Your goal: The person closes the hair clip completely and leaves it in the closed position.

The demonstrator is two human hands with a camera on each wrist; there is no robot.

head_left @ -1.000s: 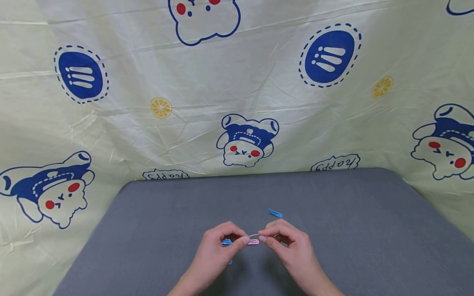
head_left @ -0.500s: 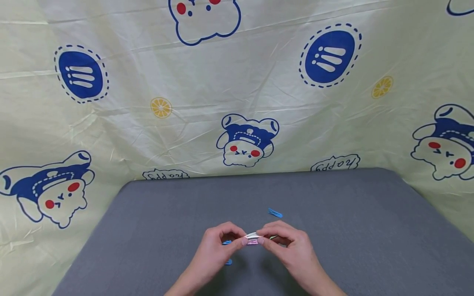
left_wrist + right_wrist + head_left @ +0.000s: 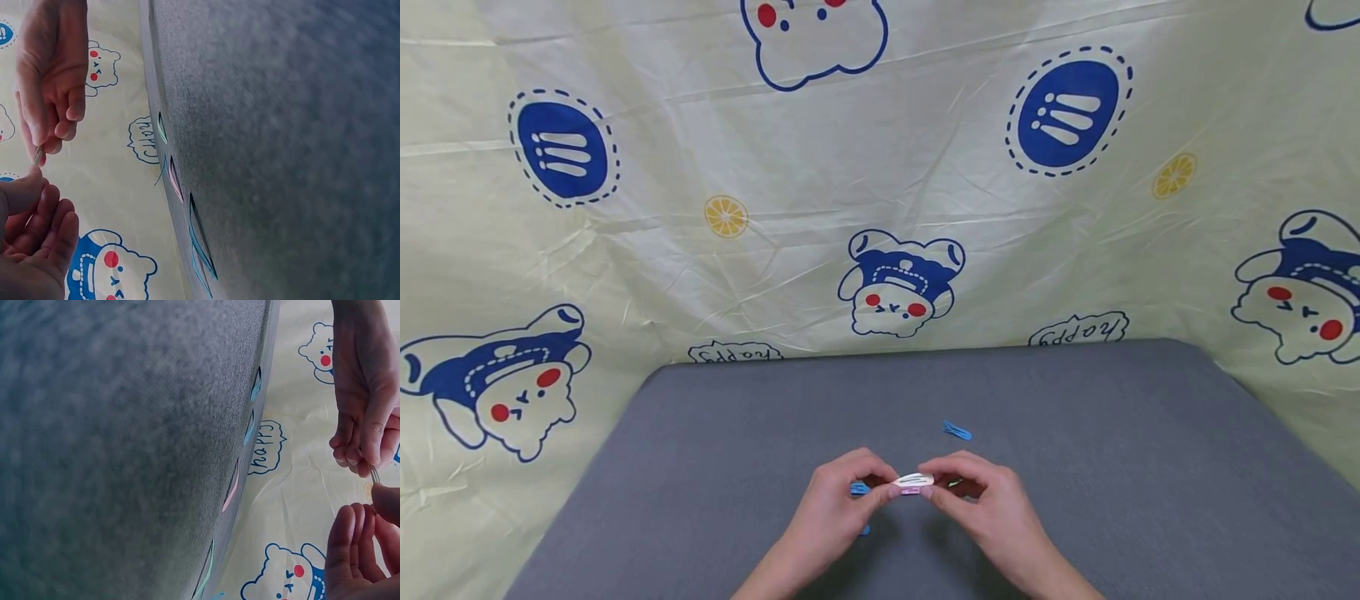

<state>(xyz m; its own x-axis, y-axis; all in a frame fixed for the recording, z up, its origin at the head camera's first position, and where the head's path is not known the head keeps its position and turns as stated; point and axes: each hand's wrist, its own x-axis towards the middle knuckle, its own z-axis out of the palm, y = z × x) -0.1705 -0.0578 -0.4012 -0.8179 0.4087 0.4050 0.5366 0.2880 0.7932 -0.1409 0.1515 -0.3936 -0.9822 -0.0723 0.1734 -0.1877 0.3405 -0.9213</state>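
Observation:
A white snap hair clip [image 3: 913,481] is held up over the table between both hands in the head view. My left hand [image 3: 841,504] pinches its left end between thumb and index finger. Thumb and index finger of my right hand [image 3: 981,500] are at the other end, gripping it from above and below. The wrist views show the clip edge-on as a thin strip between the fingertips. Just below it lies a pink hair clip [image 3: 911,492], and a green one [image 3: 955,482] is mostly covered by the right fingers.
On the grey table [image 3: 737,433] lie blue hair clips: one [image 3: 957,430] beyond the hands, another [image 3: 860,489] partly behind the left fingers, a third [image 3: 866,530] beside the left wrist. A printed cloth [image 3: 797,275] hangs behind the table.
The white clip has turned from edge-on to showing its flat face, with its right end now visible. Both hands stay nearly in place, the right fingers shifting slightly.

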